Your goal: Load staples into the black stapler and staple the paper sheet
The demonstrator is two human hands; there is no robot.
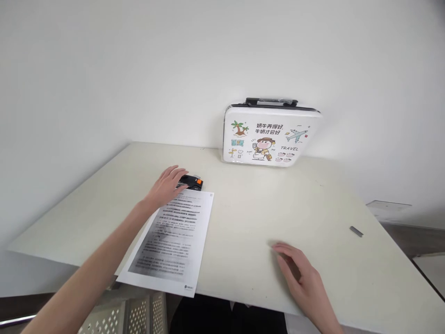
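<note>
1 white case (pixel 269 137), contents hidden, beyond left hand (pixel 168 183) on black device (pixel 192 182).

hands (pixel 168 184): bare, slim-fingered | left forearm (pixel 104 256): bare along its visible length | lap clothing (pixel 205 316): black

From where I stand, a pale, smooth counter (pixel 243 208) carries it all; take twelve as its far side. Towards one o'clock a white case (pixel 259 139) with cartoon prints stands on edge. At eleven sits a black device (pixel 190 181) with an orange patch (pixel 199 181), touching or overlapping the top of a printed sheet (pixel 174 232), which stretches towards eight, reaching the near edge. Around three lies a small grey strip (pixel 356 231).
</note>
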